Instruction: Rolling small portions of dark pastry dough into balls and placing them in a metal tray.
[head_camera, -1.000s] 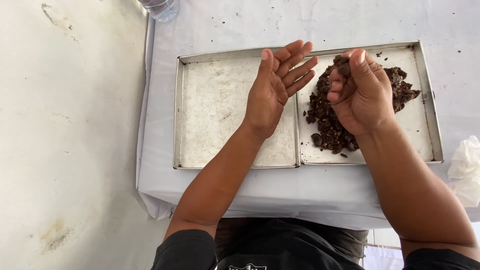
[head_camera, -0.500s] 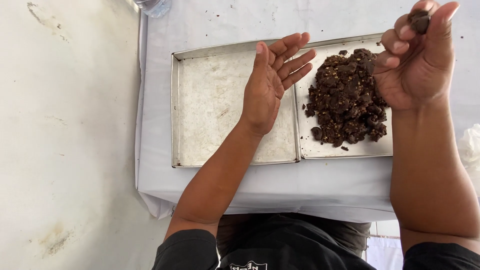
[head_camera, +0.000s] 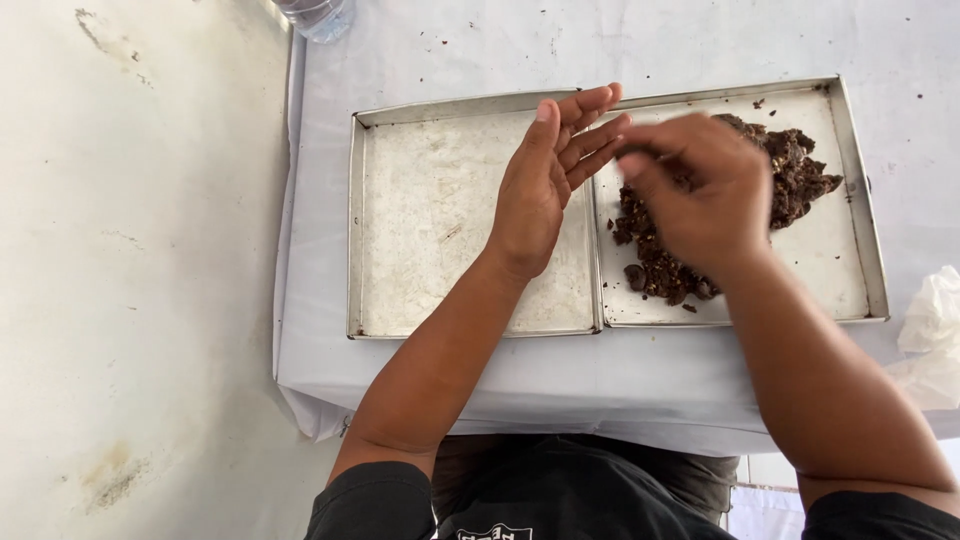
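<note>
While the left hand (head_camera: 540, 190) is held flat and released, fingers straight and together above the seam between two metal trays, the right hand (head_camera: 695, 190) hovers palm-down and blurred over the dark brown crumbly mixture (head_camera: 790, 175); whether its grip encloses anything cannot be told. The mixture lies heaped in the right tray (head_camera: 850, 270). The left tray (head_camera: 430, 230) adjoins it, touching. Both rest on a surface under a white cloth (head_camera: 440, 50). Crumpled white tissue (head_camera: 935, 310) lies just right of the trays.
</note>
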